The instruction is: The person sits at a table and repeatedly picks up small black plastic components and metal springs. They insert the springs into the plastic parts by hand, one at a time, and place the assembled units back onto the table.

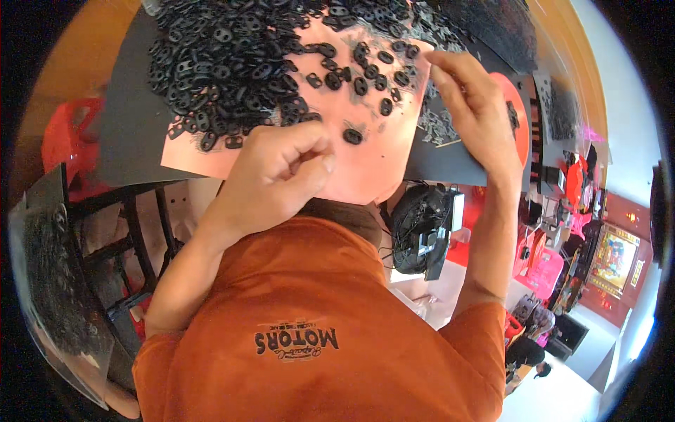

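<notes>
My left hand (278, 172) is over the near edge of a pink sheet (380, 158), its fingers curled in and the thumb against them. Whatever it may hold is hidden. My right hand (474, 102) reaches to the sheet's far right corner, fingers stretched out and thumb a little apart, touching the edge or just above it. Small black oval pieces with two holes lie about the sheet; one black piece (352, 136) sits alone near the middle. A large heap of black two-holed pieces (218, 63) covers the left side.
Small grey bits (439, 126) are scattered on the dark table (443, 165) right of the sheet. Beyond my right wrist is a red round tray (517, 105). A red plastic chair (74, 137) stands left; a black fan-like thing (422, 228) is below the table edge. Farther right, a person (527, 352) is visible.
</notes>
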Tool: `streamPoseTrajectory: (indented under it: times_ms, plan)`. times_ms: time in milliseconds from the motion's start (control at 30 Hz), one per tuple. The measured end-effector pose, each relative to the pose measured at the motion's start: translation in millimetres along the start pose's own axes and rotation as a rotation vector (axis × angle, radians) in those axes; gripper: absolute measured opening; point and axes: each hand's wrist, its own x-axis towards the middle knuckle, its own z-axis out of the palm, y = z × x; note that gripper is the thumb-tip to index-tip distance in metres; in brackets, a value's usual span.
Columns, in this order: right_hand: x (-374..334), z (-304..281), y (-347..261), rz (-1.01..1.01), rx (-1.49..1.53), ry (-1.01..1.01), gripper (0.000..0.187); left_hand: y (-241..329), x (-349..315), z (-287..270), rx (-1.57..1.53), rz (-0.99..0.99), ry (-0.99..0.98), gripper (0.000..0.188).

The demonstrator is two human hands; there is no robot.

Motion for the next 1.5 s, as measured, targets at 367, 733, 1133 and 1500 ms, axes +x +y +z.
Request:
streamPoseTrajectory:
  times_ms: [367,733,1133,1500]
  plan:
    - [64,64,-22,-0.219,-0.163,-0.119,0.012,7,-2,-3,0.011,-0.018,-0.004,0.012]
    - [68,67,-36,-0.314,-0.279,-0.134,0.018,3,-2,-3,0.048,0.024,-0.004,0.009]
    - [62,67,-47,-0.219,-0.373,-0.182,0.014,2,-3,-2,-0.006,-0.043,0.020,0.014]
    - [-2,51,-83,-0.286,-0.119,0.022,0.016,4,-1,3,-0.115,-0.079,0.201,0.015]
